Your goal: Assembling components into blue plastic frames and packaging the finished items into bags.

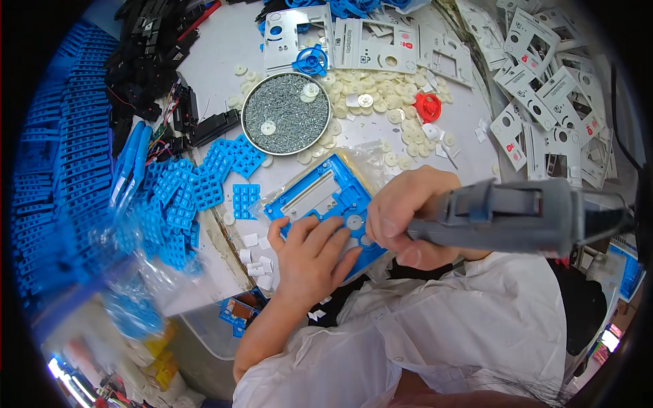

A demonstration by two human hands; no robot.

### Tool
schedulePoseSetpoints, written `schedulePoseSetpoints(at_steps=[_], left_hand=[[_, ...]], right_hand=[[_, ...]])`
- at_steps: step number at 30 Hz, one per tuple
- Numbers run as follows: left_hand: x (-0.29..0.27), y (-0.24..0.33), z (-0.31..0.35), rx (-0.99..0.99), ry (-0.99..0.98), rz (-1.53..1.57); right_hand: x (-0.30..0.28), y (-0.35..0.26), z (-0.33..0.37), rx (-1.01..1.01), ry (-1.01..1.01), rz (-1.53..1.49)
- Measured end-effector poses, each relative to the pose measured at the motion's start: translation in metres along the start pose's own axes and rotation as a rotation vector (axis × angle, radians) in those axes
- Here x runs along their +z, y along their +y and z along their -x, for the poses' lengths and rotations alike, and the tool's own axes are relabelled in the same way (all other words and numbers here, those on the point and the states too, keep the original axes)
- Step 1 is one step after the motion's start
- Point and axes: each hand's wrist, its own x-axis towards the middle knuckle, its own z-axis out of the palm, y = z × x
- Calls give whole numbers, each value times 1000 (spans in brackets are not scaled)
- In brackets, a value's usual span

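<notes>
In front of me a blue plastic housing (350,192) lies tilted on the table, with pale round discs and a long light-coloured strip inside it. My left hand (309,251) rests on its near left part, fingers outstretched and apart. My right hand (415,207) is closed around a grey power screwdriver (507,216), held over the housing's right side. The tool's tip is hidden behind my fingers. Beyond the housing stands a round metal bowl (286,154) filled with small silver screws (289,102), with a few white discs on top.
Cream discs (381,102) lie scattered behind the bowl. Blue keypads (180,194) and black wired parts (146,75) are piled at left. Printed white panels (558,102) fill the far right; others stand at the back near a red ring (427,107). Small white pieces (258,265) lie beside my left wrist.
</notes>
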Motion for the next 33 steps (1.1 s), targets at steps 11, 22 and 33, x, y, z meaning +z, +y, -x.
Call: schedulePoseSetpoints(at_steps=[11, 22, 33], left_hand=[[-4, -10, 1, 223, -195, -166], [-9, -18, -8, 348, -213, -173], [-8, -21, -10, 377, -237, -103]], right_hand=[[5, 30, 5, -55, 7, 132], [10, 36, -2, -137, -73, 192], [13, 49, -5, -216, -171, 213]])
